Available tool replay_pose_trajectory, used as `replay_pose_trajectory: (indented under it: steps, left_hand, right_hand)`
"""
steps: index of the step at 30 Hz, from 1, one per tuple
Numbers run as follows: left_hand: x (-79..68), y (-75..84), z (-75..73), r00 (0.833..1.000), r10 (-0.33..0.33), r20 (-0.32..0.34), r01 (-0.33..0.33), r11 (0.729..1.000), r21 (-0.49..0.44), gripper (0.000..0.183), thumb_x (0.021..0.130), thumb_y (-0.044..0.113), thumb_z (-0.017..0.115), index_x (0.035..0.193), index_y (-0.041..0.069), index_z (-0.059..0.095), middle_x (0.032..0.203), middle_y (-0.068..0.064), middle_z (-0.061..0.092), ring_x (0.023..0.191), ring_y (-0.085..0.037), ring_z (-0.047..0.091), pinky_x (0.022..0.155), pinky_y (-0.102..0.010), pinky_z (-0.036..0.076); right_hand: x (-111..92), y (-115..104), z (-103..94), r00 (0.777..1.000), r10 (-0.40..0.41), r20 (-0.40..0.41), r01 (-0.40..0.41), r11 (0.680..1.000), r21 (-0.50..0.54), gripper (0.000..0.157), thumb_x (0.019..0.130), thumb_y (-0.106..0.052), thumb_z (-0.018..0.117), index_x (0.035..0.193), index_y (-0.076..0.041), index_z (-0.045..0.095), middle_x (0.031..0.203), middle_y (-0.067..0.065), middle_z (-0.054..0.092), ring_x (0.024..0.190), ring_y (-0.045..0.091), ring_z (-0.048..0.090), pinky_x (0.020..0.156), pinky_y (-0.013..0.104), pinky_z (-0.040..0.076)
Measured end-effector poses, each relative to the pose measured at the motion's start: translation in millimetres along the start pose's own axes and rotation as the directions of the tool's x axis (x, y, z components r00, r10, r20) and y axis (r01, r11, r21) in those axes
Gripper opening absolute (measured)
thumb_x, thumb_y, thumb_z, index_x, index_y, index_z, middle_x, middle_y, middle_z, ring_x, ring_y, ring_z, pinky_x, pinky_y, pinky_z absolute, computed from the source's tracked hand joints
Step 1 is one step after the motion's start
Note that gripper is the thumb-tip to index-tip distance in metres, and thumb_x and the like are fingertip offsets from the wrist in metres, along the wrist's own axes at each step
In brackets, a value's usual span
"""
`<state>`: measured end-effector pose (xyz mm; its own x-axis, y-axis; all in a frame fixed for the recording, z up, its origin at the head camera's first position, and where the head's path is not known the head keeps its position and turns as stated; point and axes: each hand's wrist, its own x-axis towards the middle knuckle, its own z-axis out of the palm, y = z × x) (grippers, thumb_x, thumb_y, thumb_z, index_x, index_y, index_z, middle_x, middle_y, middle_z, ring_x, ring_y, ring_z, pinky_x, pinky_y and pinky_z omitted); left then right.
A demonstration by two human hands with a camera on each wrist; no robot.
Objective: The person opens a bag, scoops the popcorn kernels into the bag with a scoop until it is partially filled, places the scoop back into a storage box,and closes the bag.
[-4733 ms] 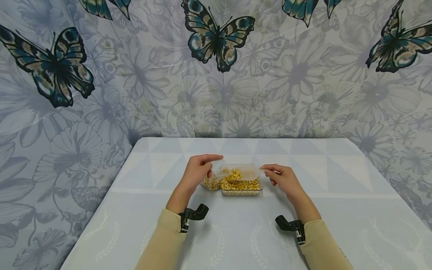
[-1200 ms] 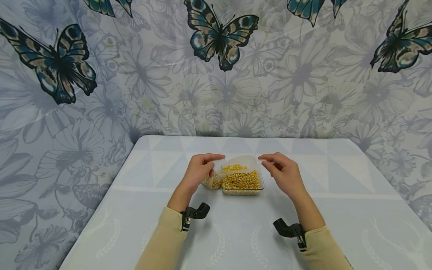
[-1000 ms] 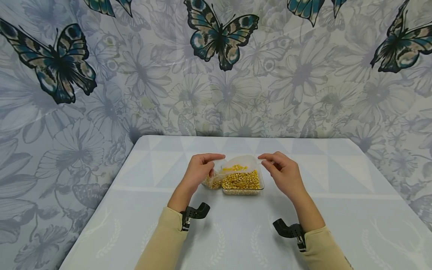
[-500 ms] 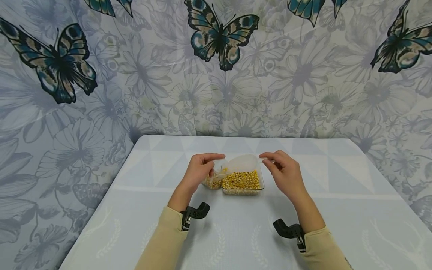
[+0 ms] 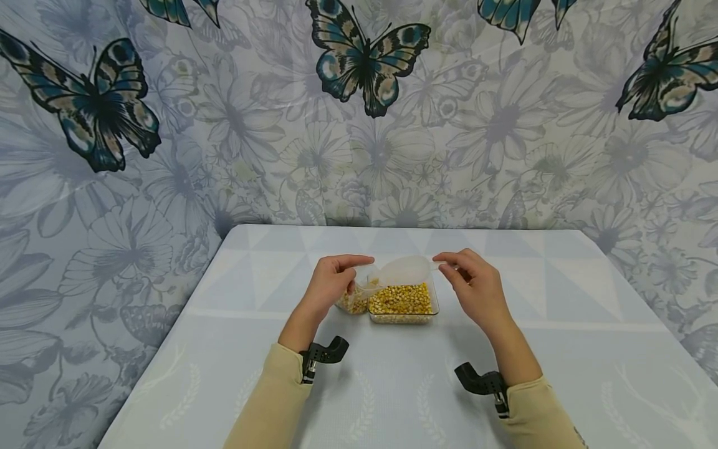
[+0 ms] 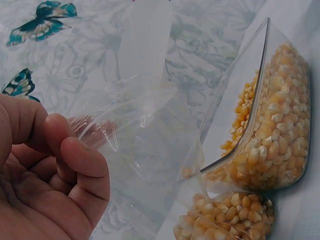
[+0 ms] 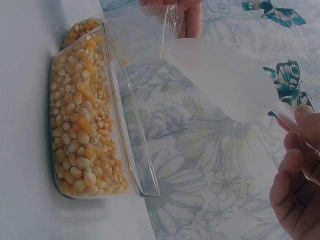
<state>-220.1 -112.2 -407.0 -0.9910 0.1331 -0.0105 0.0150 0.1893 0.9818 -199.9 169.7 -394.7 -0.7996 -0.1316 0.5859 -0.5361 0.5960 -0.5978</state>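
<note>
My left hand (image 5: pixel 332 284) pinches the top edge of a clear zip bag (image 6: pixel 160 150), whose mouth gapes toward the right. Corn kernels (image 6: pixel 225 217) lie in the bag's bottom, beside the glass container. Between finger and thumb, my right hand (image 5: pixel 473 280) grips the handle of a translucent white scoop (image 7: pixel 220 80). The scoop is tilted, its handle end high and its tip at the bag's mouth; no kernels show on it. Right below stands a rectangular glass container (image 5: pixel 402 318), well filled with yellow corn kernels (image 5: pixel 401 299). In the right wrist view, left fingers (image 7: pixel 192 22) show behind the bag.
The container and bag rest on a pale table (image 5: pixel 392 380) with a geometric pattern. A grey floral cloth with butterflies (image 5: pixel 364 59) hangs behind the table's far edge. Black wrist mounts (image 5: pixel 325 352) sit at both sleeve cuffs.
Earlier the scoop carried a load of kernels over the container. My right hand has risen, tilting the scoop toward the bag, and the kernels have gone from it. The left hand has barely moved.
</note>
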Motion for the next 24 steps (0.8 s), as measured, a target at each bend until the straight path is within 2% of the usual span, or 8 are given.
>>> replay_pose_trajectory:
  steps: [12, 17, 24]
  left_hand:
    - [-1.0, 2.4, -0.3, 1.000, -0.006, -0.010, 0.006, 1.000, 0.008, 0.042, 0.096, 0.003, 0.046, 0.116, 0.025, 0.077, 0.136, -0.003, 0.062, 0.058, -0.020, 0.046, 0.051, -0.026, 0.034]
    - [-0.7, 2.0, -0.5, 1.000, -0.006, -0.011, 0.006, 1.000, 0.003, 0.042, 0.097, 0.003, 0.047, 0.117, 0.025, 0.076, 0.137, -0.002, 0.061, 0.058, -0.020, 0.047, 0.053, -0.028, 0.035]
    - [-0.7, 0.7, -0.6, 1.000, -0.004, -0.015, 0.004, 1.000, 0.003, 0.042, 0.097, 0.003, 0.046, 0.117, 0.025, 0.076, 0.137, -0.001, 0.061, 0.057, -0.018, 0.047, 0.052, -0.026, 0.034]
  right_hand:
    - [0.5, 1.8, -5.4, 1.000, 0.004, -0.018, -0.004, 1.000, -0.007, 0.017, 0.095, -0.008, 0.066, 0.108, -0.013, 0.075, 0.078, -0.003, 0.054, 0.057, 0.005, 0.046, 0.052, 0.019, 0.040]
    - [1.1, 3.9, -8.8, 1.000, 0.007, -0.030, -0.007, 1.000, 0.000, 0.017, 0.095, -0.008, 0.066, 0.109, -0.014, 0.075, 0.078, -0.004, 0.054, 0.056, 0.006, 0.046, 0.051, 0.020, 0.039]
    - [0.7, 7.0, -11.7, 1.000, 0.021, -0.004, -0.021, 1.000, 0.000, 0.017, 0.097, -0.010, 0.064, 0.109, -0.013, 0.075, 0.079, -0.004, 0.054, 0.055, 0.007, 0.045, 0.050, 0.021, 0.040]
